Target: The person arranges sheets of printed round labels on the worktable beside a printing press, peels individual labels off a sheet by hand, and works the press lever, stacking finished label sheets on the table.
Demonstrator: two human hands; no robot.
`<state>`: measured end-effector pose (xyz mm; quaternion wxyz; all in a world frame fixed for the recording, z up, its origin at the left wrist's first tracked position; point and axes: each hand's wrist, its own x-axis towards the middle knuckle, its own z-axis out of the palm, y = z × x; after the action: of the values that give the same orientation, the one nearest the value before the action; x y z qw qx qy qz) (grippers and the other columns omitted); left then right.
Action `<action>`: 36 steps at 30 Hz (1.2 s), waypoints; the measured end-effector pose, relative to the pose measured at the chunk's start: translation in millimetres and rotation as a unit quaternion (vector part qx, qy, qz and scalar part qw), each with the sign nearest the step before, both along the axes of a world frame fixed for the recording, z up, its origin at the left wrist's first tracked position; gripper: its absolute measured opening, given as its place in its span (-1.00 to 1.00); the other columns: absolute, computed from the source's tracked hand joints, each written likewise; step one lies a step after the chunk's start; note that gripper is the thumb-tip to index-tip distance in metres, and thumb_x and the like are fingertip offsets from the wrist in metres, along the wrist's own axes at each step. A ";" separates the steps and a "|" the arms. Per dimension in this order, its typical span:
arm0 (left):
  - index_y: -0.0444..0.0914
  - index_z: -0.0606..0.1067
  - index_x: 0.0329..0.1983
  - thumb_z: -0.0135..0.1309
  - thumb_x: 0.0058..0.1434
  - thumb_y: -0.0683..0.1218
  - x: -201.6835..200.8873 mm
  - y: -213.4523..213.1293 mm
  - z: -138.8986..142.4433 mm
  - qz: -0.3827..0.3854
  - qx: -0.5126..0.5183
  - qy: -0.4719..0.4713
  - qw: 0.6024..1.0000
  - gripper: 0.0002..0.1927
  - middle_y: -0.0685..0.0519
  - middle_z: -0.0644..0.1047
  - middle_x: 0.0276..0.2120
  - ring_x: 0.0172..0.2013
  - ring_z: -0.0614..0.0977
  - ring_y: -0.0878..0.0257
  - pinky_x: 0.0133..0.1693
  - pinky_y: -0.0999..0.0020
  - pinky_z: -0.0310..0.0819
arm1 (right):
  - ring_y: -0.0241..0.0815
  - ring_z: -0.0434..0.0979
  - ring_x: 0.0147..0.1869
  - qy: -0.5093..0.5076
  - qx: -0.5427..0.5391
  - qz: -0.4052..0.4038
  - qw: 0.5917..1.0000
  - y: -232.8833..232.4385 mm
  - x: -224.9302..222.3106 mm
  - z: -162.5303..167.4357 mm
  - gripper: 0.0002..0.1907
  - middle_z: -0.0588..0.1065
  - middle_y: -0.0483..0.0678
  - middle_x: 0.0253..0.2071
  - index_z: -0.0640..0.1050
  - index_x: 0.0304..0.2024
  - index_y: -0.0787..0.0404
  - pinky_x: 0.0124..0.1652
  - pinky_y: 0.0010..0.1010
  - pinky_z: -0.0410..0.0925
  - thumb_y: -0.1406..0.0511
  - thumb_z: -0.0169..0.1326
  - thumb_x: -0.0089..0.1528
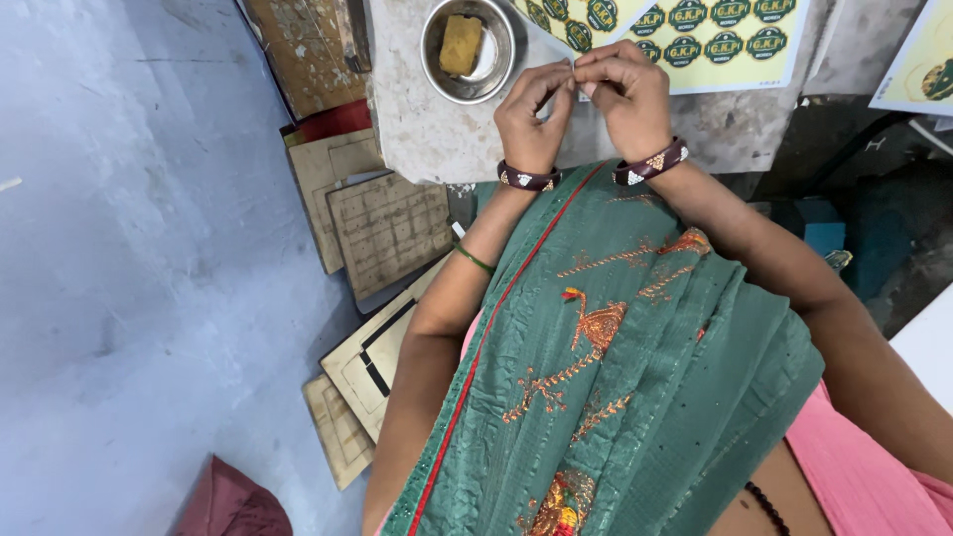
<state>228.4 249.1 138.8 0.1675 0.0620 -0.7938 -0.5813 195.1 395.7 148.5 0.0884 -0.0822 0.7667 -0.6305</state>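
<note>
My left hand and my right hand meet fingertip to fingertip over the stone-topped table. Together they pinch the edge of a yellow sheet printed with rows of round green labels. Whether a single label is being lifted, I cannot tell; it is hidden by my fingers. Each wrist bears a dark maroon bangle. A green embroidered cloth drapes my chest below.
A steel bowl holding a yellow-brown sponge stands on the table left of my hands. Another printed sheet lies at far right. Wooden boards lean against the table on the grey floor. A maroon cloth lies bottom left.
</note>
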 end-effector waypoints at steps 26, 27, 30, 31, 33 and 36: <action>-0.46 0.52 0.04 -0.04 0.29 -0.39 10.2 -5.5 -67.5 -0.139 0.366 -0.172 0.904 -0.72 -0.10 0.62 -0.06 0.00 0.69 0.09 0.10 0.29 0.58 | 0.07 0.53 -0.10 0.261 0.240 -0.039 0.934 25.9 6.3 42.3 -0.79 0.47 0.02 -0.17 0.49 -0.22 0.25 -0.15 -0.17 0.42 0.48 0.23 0.15; -0.47 0.51 0.07 -0.03 0.30 -0.36 11.0 -9.5 -72.5 -0.134 0.414 -0.192 0.880 -0.72 -0.14 0.64 -0.05 0.01 0.70 0.04 0.13 0.23 0.61 | 0.07 0.52 -0.11 0.277 0.247 -0.031 0.928 35.7 8.0 39.8 -0.80 0.47 0.02 -0.17 0.49 -0.22 0.26 -0.15 -0.16 0.41 0.47 0.24 0.16; -0.35 0.39 0.19 0.01 0.26 -0.25 14.7 -26.0 -76.2 -0.040 0.517 -0.199 0.832 -0.60 -0.07 0.57 -0.01 -0.05 0.68 0.00 0.04 0.11 0.61 | 0.00 0.53 -0.14 0.277 0.291 -0.042 0.915 70.2 14.5 33.4 -0.82 0.48 -0.02 -0.22 0.47 -0.30 0.24 -0.21 -0.19 0.40 0.48 0.25 0.19; -0.35 0.36 0.20 0.03 0.35 -0.22 13.6 -30.6 -75.3 -0.023 0.536 -0.177 0.825 -0.63 -0.06 0.53 -0.07 -0.05 0.67 -0.03 0.03 0.05 0.61 | 0.00 0.53 -0.14 0.277 0.307 -0.045 0.909 82.0 16.7 31.8 -0.83 0.47 -0.03 -0.23 0.47 -0.31 0.25 -0.21 -0.19 0.40 0.49 0.23 0.19; -0.37 0.30 0.23 0.05 0.51 -0.14 9.2 -36.8 -71.5 0.009 0.575 -0.131 0.808 -0.67 -0.06 0.44 -0.19 -0.06 0.65 -0.08 0.02 -0.08 0.60 | 0.01 0.52 -0.15 0.277 0.339 -0.053 0.897 103.3 19.7 29.5 -0.84 0.47 -0.03 -0.24 0.47 -0.32 0.25 -0.22 -0.19 0.40 0.51 0.20 0.17; -0.32 0.39 0.20 0.00 0.33 0.01 -9.3 -39.2 -67.5 0.074 0.577 -0.141 0.801 -0.55 -0.10 0.57 -0.05 -0.16 0.67 0.10 -0.13 0.01 0.65 | -0.01 0.52 -0.15 0.283 0.380 -0.059 0.878 123.5 23.8 28.4 -0.84 0.47 -0.04 -0.23 0.47 -0.33 0.25 -0.22 -0.23 0.40 0.50 0.21 0.17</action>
<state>219.1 209.9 71.3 0.0297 0.2869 -0.3200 -0.9025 218.9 519.1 176.9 -0.1453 -0.1723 0.9432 -0.2442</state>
